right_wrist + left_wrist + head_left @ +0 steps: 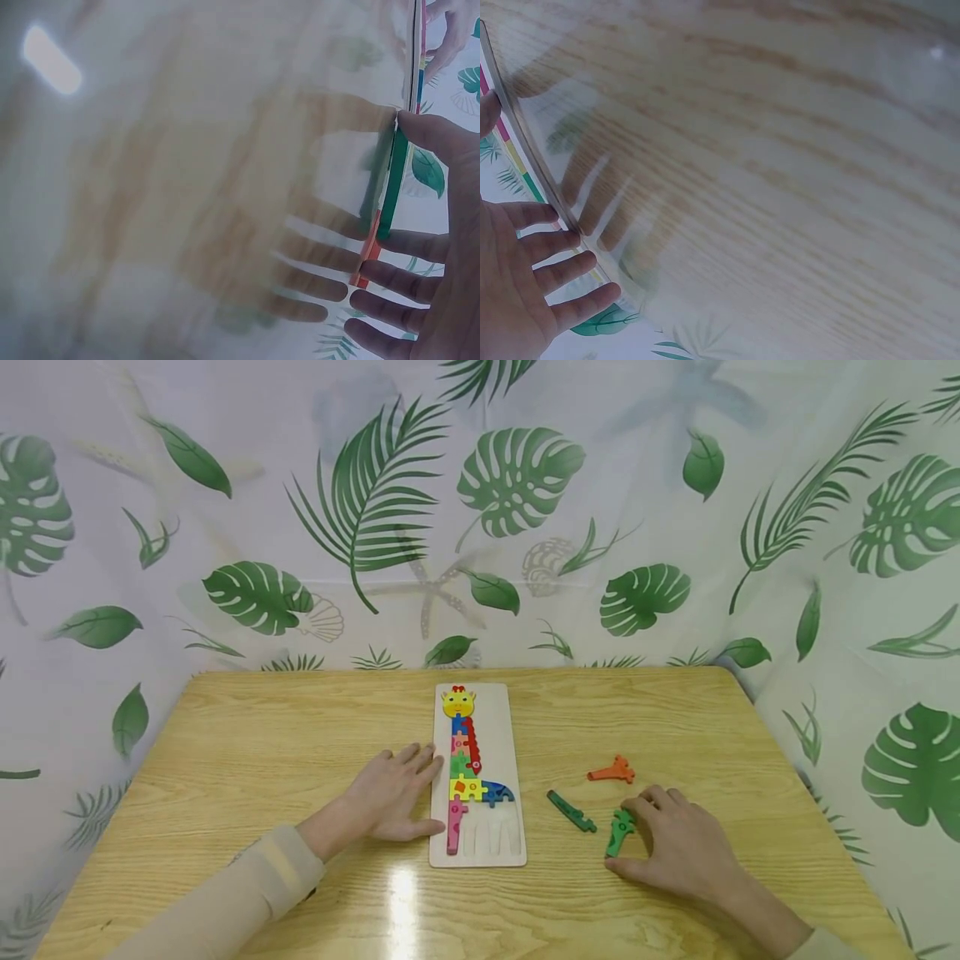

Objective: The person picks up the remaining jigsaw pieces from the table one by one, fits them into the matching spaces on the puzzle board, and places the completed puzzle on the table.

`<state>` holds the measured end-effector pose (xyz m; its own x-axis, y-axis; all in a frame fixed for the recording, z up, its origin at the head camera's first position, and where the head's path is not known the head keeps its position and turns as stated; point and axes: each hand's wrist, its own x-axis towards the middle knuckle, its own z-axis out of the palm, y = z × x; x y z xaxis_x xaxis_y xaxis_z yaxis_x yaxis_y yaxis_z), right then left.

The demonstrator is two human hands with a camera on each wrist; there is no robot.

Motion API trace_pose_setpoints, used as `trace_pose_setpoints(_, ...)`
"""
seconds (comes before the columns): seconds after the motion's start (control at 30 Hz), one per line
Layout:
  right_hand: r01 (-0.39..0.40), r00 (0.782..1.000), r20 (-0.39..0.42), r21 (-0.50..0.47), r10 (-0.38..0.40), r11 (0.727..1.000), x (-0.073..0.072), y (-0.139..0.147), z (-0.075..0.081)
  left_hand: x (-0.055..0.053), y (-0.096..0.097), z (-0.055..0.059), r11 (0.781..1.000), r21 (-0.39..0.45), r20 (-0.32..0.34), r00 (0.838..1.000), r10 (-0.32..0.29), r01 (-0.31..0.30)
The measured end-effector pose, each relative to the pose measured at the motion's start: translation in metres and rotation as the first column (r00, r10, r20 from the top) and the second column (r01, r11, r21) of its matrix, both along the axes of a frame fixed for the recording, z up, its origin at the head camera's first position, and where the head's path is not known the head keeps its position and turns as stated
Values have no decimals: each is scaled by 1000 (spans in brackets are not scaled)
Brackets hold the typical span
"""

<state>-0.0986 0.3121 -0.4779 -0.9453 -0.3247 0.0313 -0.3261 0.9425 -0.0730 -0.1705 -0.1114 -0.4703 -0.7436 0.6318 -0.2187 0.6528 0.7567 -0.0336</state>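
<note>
A wooden giraffe puzzle board [492, 735] lies on the table, holding a yellow head, a column of coloured neck pieces, body pieces and a pink leg [454, 827]. Bare leg-shaped recesses show at its lower right. My left hand [392, 793] rests with fingers spread along the board's left edge, thumb near the pink leg. To the right of the board, my right hand [686, 843] pinches a bright green puzzle piece [619, 832] lengthwise between thumb and index finger. In the right wrist view, the green piece [394, 184] spans from thumb to index fingertip, low at the tabletop.
Between the board and my right hand lies a dark green puzzle piece [570, 811]. An orange puzzle piece [612, 771] sits just beyond my right fingers. The wooden table [300, 718] meets a leaf-patterned cloth [420, 527] at its back and sides.
</note>
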Motion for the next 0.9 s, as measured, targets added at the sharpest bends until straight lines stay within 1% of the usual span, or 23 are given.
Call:
trace_pose_setpoints(0.27,-5,1000,-8,2,5,1000,0,-3,2,0,0,-1,1000,9,-2,1000,-2,2)
trace_pose_setpoints(0.53,-23,999,-47,-16,22,1000,0,-7,0,0,0,-1,1000,19,-5,1000,-2,2)
trace_pose_setpoints(0.7,-24,999,-44,-27,22,999,-1,-11,0,0,0,-1,1000,12,-13,1000,-2,2)
trace_pose_setpoints(0.9,-35,998,-60,-41,33,999,-1,-17,0,0,0,-1,1000,0,-2,1000,4,-4)
